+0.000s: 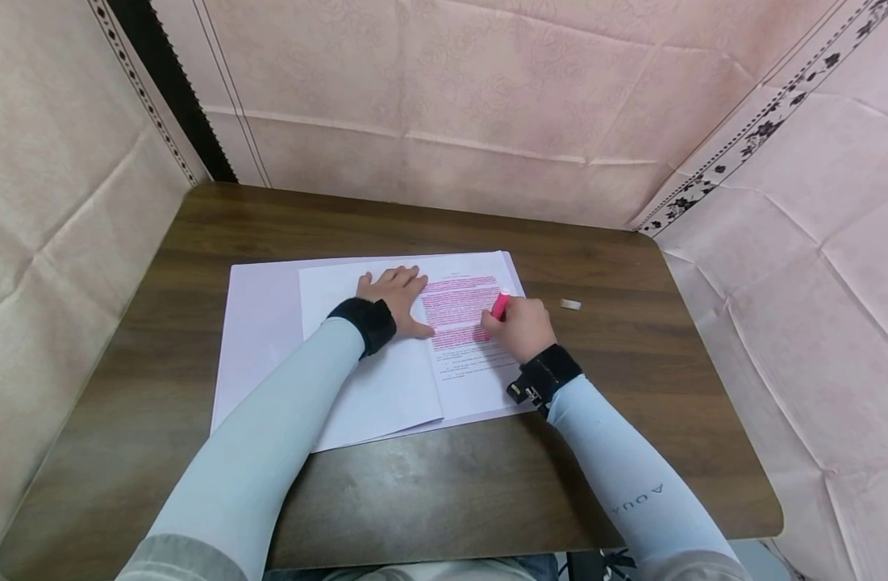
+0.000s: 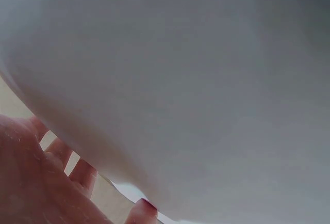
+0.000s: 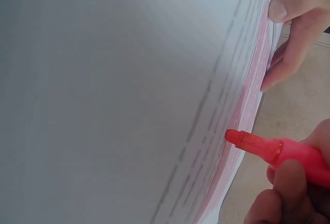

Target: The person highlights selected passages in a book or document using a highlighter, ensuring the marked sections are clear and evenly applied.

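Note:
A pink highlighter (image 1: 499, 305) is gripped in my right hand (image 1: 525, 327), held over the printed page (image 1: 480, 383) of an open booklet. In the right wrist view the highlighter (image 3: 304, 159) points its orange-pink tip at the text lines, between thumb and fingers; whether the tip touches is hard to tell. Pink marking covers most of the upper text, and the lower lines are plain. My left hand (image 1: 398, 300) rests spread on the booklet's blank left page (image 1: 371, 395), its thumb near the fold. In the left wrist view the hand (image 2: 46, 182) shows straight fingers beside white paper.
Under the booklet lies a larger pale lilac cover or sheet (image 1: 258, 323). A small whitish piece, perhaps a cap or eraser (image 1: 570, 304), lies on the brown wooden table (image 1: 632, 323) right of my right hand. Pink patterned cloth (image 1: 487, 97) hangs behind and at both sides.

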Action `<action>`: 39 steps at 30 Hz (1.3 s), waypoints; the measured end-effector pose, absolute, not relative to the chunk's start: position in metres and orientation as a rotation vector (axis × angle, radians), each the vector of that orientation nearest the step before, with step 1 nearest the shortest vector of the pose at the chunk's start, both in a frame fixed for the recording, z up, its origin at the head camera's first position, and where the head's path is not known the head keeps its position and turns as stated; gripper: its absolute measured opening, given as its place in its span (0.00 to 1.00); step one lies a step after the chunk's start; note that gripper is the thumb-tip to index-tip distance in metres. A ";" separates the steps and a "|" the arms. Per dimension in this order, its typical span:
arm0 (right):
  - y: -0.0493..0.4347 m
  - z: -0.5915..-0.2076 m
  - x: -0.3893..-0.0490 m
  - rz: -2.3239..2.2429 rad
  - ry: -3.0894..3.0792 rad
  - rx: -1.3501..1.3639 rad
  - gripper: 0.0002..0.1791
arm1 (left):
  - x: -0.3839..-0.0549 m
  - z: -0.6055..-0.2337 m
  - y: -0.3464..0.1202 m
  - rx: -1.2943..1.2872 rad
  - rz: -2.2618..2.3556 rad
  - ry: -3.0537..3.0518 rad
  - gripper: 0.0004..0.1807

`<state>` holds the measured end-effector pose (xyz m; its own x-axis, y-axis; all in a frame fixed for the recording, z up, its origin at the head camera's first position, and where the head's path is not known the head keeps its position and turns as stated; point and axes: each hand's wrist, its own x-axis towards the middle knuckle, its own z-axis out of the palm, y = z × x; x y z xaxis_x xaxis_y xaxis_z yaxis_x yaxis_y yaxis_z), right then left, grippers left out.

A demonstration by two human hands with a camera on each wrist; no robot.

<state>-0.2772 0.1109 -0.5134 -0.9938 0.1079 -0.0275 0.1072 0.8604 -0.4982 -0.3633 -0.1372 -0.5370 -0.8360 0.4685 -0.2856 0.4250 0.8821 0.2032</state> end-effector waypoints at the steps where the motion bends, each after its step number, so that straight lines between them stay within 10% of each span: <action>1: 0.112 -0.513 -0.277 0.812 -3.030 -0.179 0.20 | -0.363 -0.537 -0.137 0.666 0.185 2.722 0.64; 39: 0.145 -0.511 -0.281 0.846 -3.024 -0.300 0.20 | -0.361 -0.540 -0.136 0.672 0.201 2.732 0.64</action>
